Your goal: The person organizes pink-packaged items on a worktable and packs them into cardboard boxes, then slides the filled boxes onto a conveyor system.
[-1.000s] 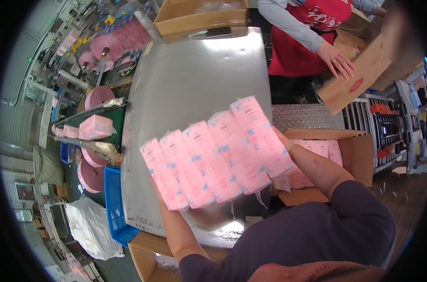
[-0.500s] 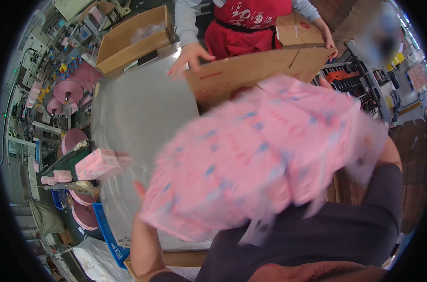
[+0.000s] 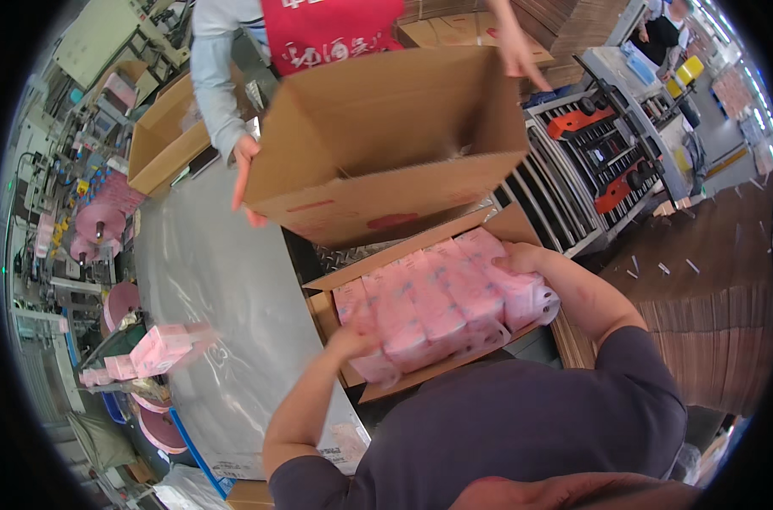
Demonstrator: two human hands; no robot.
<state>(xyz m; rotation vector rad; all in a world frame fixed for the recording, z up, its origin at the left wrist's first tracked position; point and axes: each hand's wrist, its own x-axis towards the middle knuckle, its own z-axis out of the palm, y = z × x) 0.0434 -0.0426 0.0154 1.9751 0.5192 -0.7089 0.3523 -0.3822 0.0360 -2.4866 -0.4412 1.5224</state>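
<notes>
A row of several pink plastic-wrapped packs (image 3: 429,293) with blue marks and clear handle strips sits in the mouth of an open cardboard box (image 3: 325,314) in front of me. At the row's left end is my left hand (image 3: 355,338), its fingers bent against the wrap and somewhat blurred. My right hand (image 3: 520,259) grips the right end from above, its fingertips partly hidden between the packs and the box wall. The two hands squeeze the row between them. Just beyond, a co-worker's hands hold a larger open carton (image 3: 386,187), tilted toward me.
A grey metal table (image 3: 225,297) lies to the left, with a pink pack (image 3: 161,348) at its far left edge. Stacked flat cardboard (image 3: 684,314) stands at right. A roller conveyor (image 3: 556,178) runs behind it. Another carton (image 3: 169,127) sits at back left.
The pink packs have gone from the air in front of me down into the box. The co-worker's carton has been raised and opened out. My view has shifted.
</notes>
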